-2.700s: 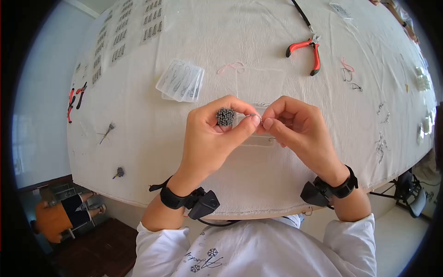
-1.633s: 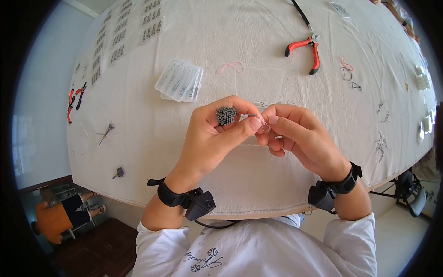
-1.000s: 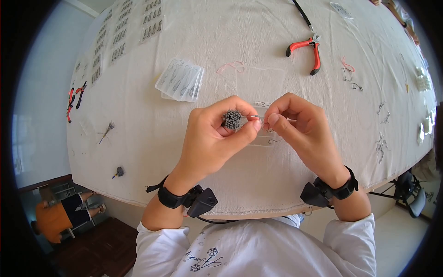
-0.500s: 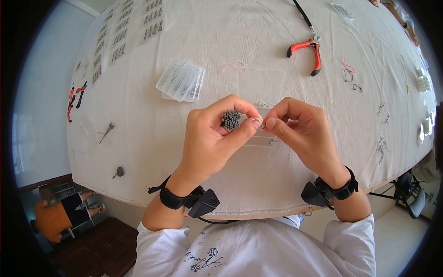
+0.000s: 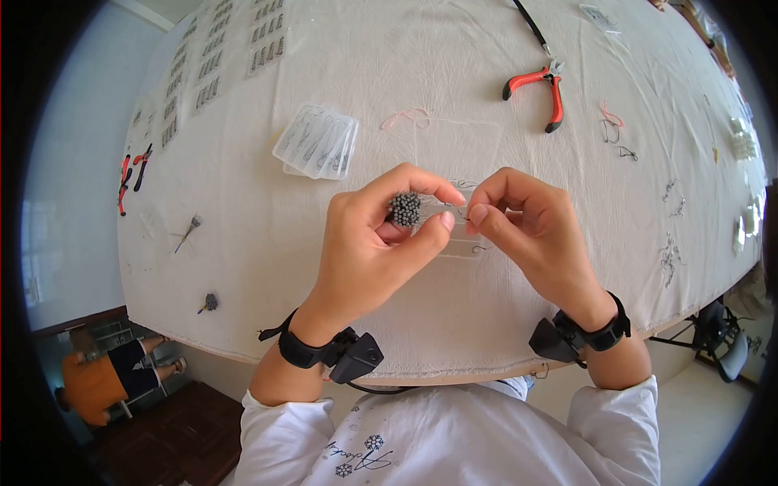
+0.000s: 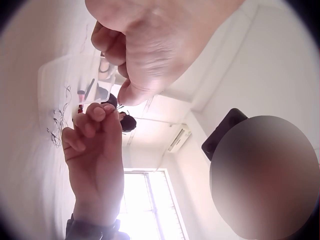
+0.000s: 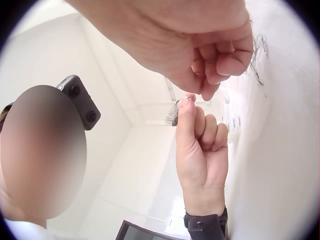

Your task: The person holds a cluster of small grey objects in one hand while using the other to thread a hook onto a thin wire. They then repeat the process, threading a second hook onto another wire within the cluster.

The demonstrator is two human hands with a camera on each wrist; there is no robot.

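Note:
In the head view my left hand point(image 5: 352, 247) holds a bundle of thin grey round-ended stems point(image 5: 404, 209) in its curled fingers. Its thumb and index fingertip stand slightly apart. Facing it, my right hand point(image 5: 531, 231) pinches a small dark hook-like wire point(image 5: 462, 215) between thumb and forefinger; its exact kind I cannot tell. The right wrist view shows the bundle point(image 7: 172, 115) as a brush of fine strands beside the left hand point(image 7: 200, 160). Beneath both hands lies an open clear plastic box point(image 5: 454, 256), partly hidden, with dark hooks inside.
A closed clear case of hooks point(image 5: 316, 142) lies left of the box, with a pink cord point(image 5: 405, 118) nearby. Red-handled pliers point(image 5: 553, 89) lie farther back. Loose hooks point(image 5: 668, 259) are at right; packets of small parts point(image 5: 267, 55) at far left.
Over the last seconds the hands have moved together and apart around the small wire. Just now my left thumb and index finger have parted, while the wire stays in my right fingertips.

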